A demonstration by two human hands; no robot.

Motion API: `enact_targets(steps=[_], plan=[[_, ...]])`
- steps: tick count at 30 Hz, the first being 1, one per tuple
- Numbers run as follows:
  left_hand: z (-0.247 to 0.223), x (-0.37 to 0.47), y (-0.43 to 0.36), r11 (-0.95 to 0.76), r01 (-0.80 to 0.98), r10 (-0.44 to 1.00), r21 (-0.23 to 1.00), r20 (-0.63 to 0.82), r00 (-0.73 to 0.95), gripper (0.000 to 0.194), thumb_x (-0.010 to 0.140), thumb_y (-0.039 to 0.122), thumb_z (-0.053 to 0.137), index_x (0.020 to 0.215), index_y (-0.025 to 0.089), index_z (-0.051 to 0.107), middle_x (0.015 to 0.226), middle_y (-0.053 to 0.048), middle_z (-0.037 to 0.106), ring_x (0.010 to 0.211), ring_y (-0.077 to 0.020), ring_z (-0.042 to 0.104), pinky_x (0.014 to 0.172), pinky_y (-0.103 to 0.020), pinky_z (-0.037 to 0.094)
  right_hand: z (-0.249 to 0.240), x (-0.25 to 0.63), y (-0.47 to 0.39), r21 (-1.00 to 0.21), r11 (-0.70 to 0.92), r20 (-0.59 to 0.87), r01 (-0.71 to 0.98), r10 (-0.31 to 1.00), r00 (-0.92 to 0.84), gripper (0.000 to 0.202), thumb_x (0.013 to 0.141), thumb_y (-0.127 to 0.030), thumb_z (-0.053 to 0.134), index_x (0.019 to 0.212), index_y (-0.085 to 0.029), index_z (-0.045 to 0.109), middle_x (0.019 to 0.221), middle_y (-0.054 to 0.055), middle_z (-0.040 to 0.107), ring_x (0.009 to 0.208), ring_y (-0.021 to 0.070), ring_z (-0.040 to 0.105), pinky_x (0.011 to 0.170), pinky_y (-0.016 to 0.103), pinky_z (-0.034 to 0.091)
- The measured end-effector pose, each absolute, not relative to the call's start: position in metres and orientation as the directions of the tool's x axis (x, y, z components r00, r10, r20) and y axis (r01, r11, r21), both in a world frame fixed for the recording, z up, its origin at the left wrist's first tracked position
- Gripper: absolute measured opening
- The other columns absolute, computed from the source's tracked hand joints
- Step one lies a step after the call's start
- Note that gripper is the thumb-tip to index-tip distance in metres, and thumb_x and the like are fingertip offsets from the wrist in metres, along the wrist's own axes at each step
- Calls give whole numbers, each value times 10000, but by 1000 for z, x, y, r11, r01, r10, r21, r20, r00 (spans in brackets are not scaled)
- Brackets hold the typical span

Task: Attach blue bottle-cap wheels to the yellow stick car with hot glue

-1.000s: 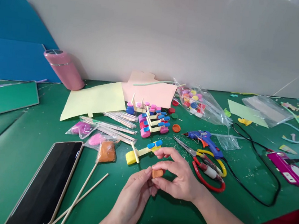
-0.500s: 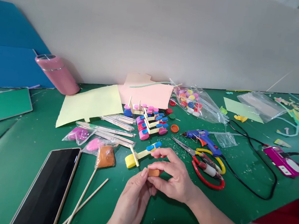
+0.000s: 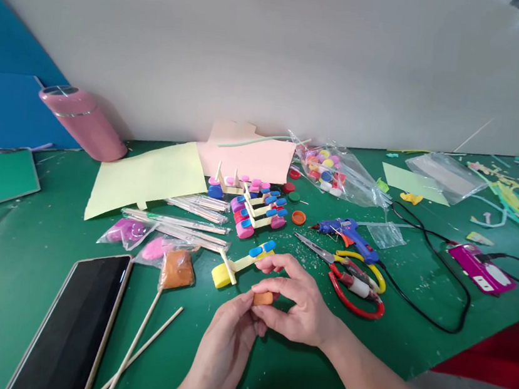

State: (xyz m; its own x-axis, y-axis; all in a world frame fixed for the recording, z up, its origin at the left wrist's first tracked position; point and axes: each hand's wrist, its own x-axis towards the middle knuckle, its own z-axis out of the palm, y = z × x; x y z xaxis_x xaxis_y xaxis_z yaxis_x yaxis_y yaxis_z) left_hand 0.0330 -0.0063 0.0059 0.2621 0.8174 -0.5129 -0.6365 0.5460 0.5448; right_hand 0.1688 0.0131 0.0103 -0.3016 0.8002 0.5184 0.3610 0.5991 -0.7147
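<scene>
A small orange clay piece is pinched between my left hand and my right hand, both closed on it with fingertips nearly touching. Just beyond them lies a yellow model with a light stick frame and blue pads. Behind it stand several similar models in pink, purple and blue. Left of the yellow one is a bag of orange clay, beside bags of pink clay and purple clay.
Two wooden sticks cross beside a phone. Scissors, pliers with red handles and a blue glue gun with its cable lie right. A pink bottle leans at the back left; a bag of colourful caps lies behind.
The whole view has shifted slightly, so things on the table appear a little further left. My hands keep nearly the same grip on the orange piece.
</scene>
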Motion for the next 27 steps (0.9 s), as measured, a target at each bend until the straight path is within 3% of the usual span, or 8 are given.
enact_targets(steps=[8,20,27], plan=[[8,30,-8,530,-585,840,614,-476,260,169,700,281,654,721,125,713,659,-40,625,642,-121,485,577,-215,401,14,173,10,-765,552,470,332,831,-298,304,719,-233,652,1019,-222,607,1109,75,502,961,198,532,813,348,475],[5,29,-9,443,-444,895,779,-351,276,260,803,325,539,701,123,667,661,-31,552,625,-122,416,615,-250,353,15,180,4,-825,436,384,360,899,-210,147,783,-165,564,907,-189,641,1089,80,500,955,186,532,843,338,473],[8,31,-9,354,-256,926,899,-298,232,177,732,315,633,705,146,678,644,-2,507,619,-117,387,559,-233,310,16,183,4,-833,426,366,354,903,-225,149,786,-178,567,918,-189,636,1097,80,501,960,186,531,841,338,479]])
